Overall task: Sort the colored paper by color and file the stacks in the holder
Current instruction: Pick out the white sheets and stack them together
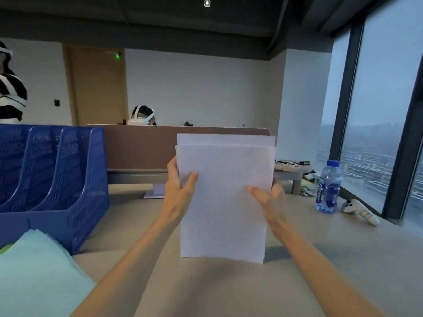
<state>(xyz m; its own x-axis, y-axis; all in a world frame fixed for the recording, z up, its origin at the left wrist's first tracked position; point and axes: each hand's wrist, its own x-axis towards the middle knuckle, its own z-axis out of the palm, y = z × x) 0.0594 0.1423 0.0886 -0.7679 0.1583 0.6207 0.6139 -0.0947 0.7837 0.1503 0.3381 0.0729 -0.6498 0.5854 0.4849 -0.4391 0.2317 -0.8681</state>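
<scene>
I hold a stack of pale lavender paper (pixel 225 197) upright in the middle of the view, its bottom edge on the beige table (pixel 229 289). My left hand (pixel 179 184) grips its left edge, thumb on the front. My right hand (pixel 266 194) grips the right edge, thumb on the front and fingers behind. The sheets are uneven at the top. A blue file holder (pixel 57 179) with several slots stands at the left. A stack of light green paper (pixel 39 275) lies at the lower left, in front of the holder. One more lavender sheet (pixel 155 191) lies flat behind my left hand.
A water bottle (pixel 328 187) and a white controller (pixel 360 211) sit at the right by the window. A brown desk divider (pixel 142 147) runs across the back. A person wearing a headset (pixel 143 116) sits behind it. Another person (pixel 10 88) is at the far left.
</scene>
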